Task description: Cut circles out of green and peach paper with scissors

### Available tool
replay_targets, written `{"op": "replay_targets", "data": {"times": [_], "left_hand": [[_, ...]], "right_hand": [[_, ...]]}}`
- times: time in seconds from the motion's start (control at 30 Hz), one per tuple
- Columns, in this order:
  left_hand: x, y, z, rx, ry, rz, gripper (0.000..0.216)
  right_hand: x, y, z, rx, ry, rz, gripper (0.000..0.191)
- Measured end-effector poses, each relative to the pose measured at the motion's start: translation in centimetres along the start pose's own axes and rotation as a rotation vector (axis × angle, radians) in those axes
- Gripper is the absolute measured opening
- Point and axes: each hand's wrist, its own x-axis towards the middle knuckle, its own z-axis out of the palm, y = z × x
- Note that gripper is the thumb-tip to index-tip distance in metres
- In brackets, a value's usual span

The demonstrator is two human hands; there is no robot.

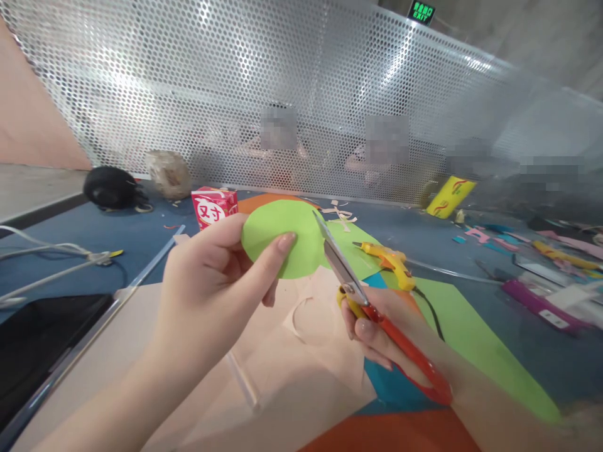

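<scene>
While gripped by both hands: green paper disc (pixel 282 235), scissors (pixel 377 320).

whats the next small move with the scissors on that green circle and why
Probably close the scissors for a short snip. The left hand pinches the green paper circle by its lower edge, and the blades, held in the right hand, already meet the circle's right rim. Whether the blades are parted is hard to tell.
</scene>
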Motion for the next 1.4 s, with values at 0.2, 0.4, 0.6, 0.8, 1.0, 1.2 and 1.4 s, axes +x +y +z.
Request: {"op": "replay_targets", "data": {"times": [0.2,0.4,0.6,0.8,1.0,1.2,1.4], "left_hand": [[-0.2,0.4,0.1,-0.084,-0.007,-0.101,0.014],[-0.3,0.2,0.4,-0.201,-0.107,-0.243,0.018],[-1.0,0.4,0.8,-0.263,-0.184,-0.417,0.023],[-1.4,0.5,0.8,-0.323,-0.285,-0.469,0.023],[-1.5,0.5,0.9,-0.389,-0.340,-0.483,0.021],[-1.6,0.1,0.9,-0.383,-0.371,-0.443,0.022],[-0.9,-0.5,0.8,-0.338,-0.171,-0.383,0.021]], "right_hand": [[0.0,0.1,0.0,0.027,0.001,-0.005,0.059],[0.1,0.4,0.2,0.053,0.019,-0.056,0.057],[0.1,0.3,0.4,0.107,0.018,-0.058,0.055],[0.1,-0.2,0.5,0.127,-0.009,-0.054,0.055],[0.0,0.2,0.6,0.149,-0.034,-0.050,0.053],[0.1,0.6,0.7,0.095,-0.004,-0.070,0.053],[0.0,0.3,0.7,0.173,0.002,-0.028,0.054]]}}
